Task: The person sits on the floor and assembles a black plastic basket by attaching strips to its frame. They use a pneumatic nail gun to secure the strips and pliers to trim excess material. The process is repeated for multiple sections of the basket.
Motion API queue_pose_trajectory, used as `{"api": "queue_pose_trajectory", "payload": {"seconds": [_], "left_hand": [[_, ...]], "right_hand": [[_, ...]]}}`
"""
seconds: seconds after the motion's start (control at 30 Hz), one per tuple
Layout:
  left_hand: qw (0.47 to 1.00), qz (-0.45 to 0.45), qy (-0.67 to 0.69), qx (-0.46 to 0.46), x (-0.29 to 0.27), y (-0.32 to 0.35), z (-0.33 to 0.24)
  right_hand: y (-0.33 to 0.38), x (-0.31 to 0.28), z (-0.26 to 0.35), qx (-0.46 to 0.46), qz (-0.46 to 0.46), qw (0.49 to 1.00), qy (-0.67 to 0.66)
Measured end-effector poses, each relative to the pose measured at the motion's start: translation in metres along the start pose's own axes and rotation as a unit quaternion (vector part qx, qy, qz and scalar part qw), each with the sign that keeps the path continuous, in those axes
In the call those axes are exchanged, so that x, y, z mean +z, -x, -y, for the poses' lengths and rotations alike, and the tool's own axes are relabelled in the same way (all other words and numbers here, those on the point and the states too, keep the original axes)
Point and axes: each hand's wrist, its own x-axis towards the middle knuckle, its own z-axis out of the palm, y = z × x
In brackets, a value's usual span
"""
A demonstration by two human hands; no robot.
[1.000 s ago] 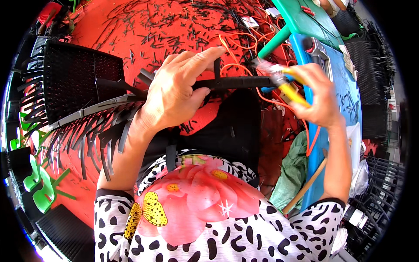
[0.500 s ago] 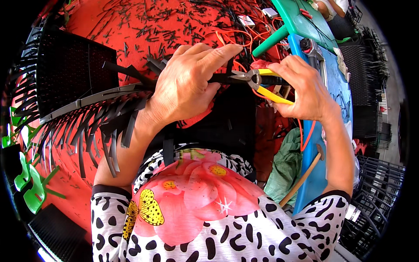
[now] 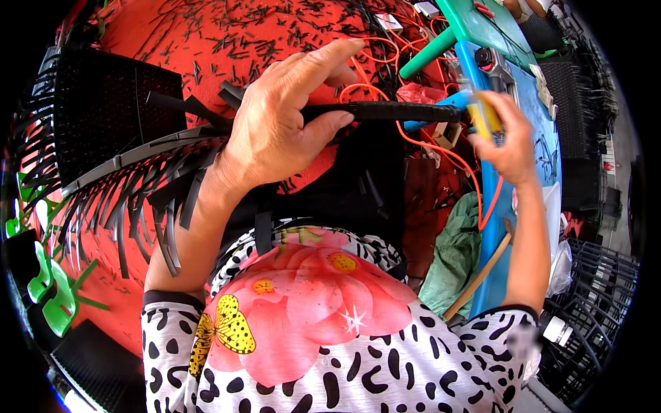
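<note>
A long black-wrapped bar (image 3: 399, 111) runs across the middle. Toward the left it joins a curved frame edge (image 3: 117, 164) fringed with many loose black strips. My left hand (image 3: 272, 124) grips the bar, its thumb pressed along the near side and the index finger raised off it. The other fingers are partly hidden behind the bar. Beyond the bar's right end, my right hand (image 3: 508, 141) is closed around yellow-handled snips (image 3: 484, 117). Motion smears the snips, and I cannot tell whether their blades are apart.
Black strip offcuts litter the red floor (image 3: 206, 41). On the right stand a blue bench (image 3: 492, 275) and a green one (image 3: 482, 34). A power tool (image 3: 490, 63), an orange cord (image 3: 475, 175), a wooden-handled hammer (image 3: 482, 275) and a green sack (image 3: 451, 255) are nearby.
My right hand has drawn the snips away from the bar to the right. My left hand has shifted slightly left, and a raised strip end by its fingers no longer shows.
</note>
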Motion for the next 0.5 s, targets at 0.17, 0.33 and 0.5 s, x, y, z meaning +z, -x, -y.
{"api": "queue_pose_trajectory", "payload": {"seconds": [0.17, 0.33, 0.5], "left_hand": [[0.99, -0.012, 0.133, -0.036, -0.008, -0.009, 0.006], [0.981, -0.015, 0.183, -0.063, -0.011, -0.009, 0.006], [0.983, -0.029, 0.165, -0.081, -0.011, -0.009, 0.003]], "right_hand": [[0.109, -0.058, -0.174, 0.421, -0.014, 0.893, 0.157], [0.138, -0.055, -0.184, 0.396, -0.012, 0.853, 0.339], [0.018, 0.017, 0.016, 0.093, -0.056, 0.975, -0.194]]}}
